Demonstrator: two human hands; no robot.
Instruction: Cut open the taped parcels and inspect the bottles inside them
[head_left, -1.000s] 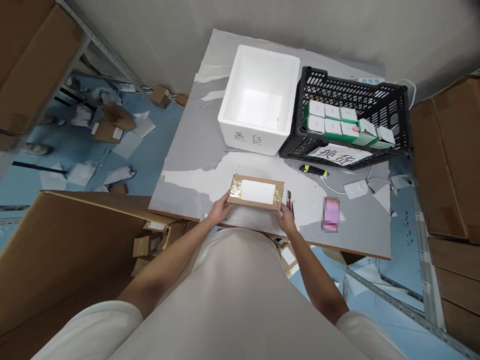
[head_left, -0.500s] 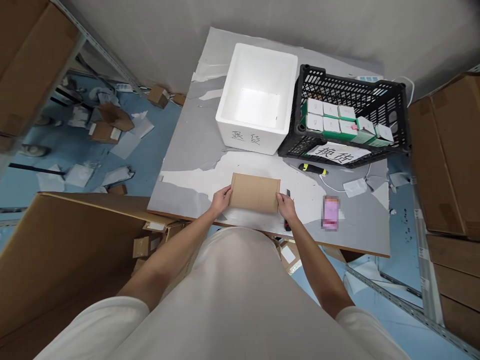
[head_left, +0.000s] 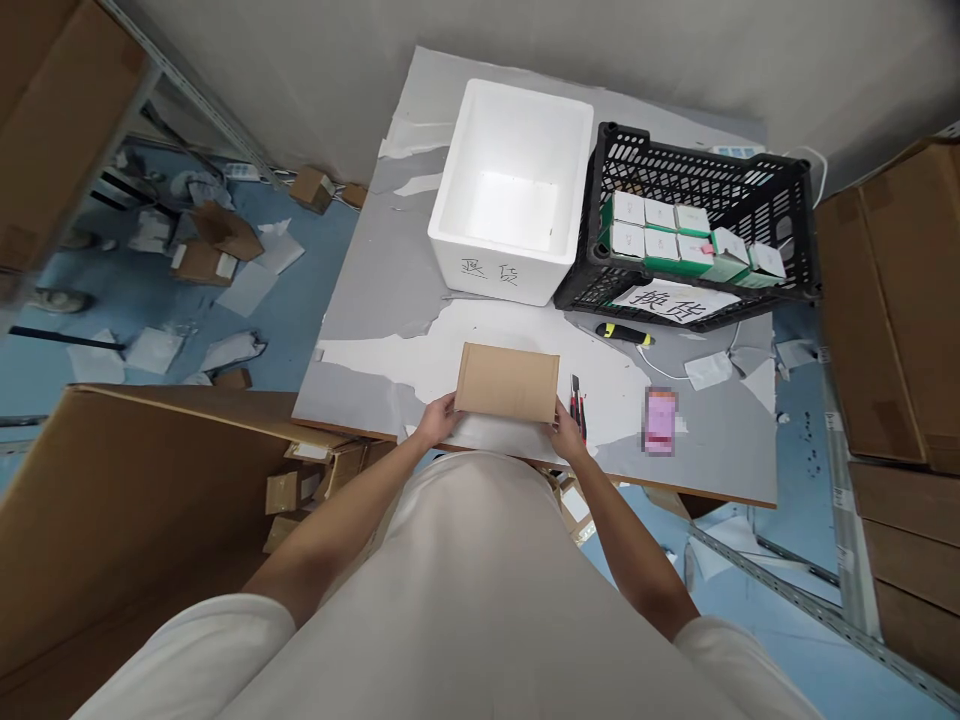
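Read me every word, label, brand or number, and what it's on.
"退货": front of the white foam box.
"换货": white sheet on the black crate.
Marks on the small boxes inside: too small to read.
Pink item: too blurred.
Held carton: no writing on its upper face.

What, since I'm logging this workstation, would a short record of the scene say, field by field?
Left hand: at the near left corner of the cardboard box
Right hand: at its near right corner
Box face up: plain brown
Foam tub: white, open, on the table
Crate: black, beside the tub, holding white-and-green cartons
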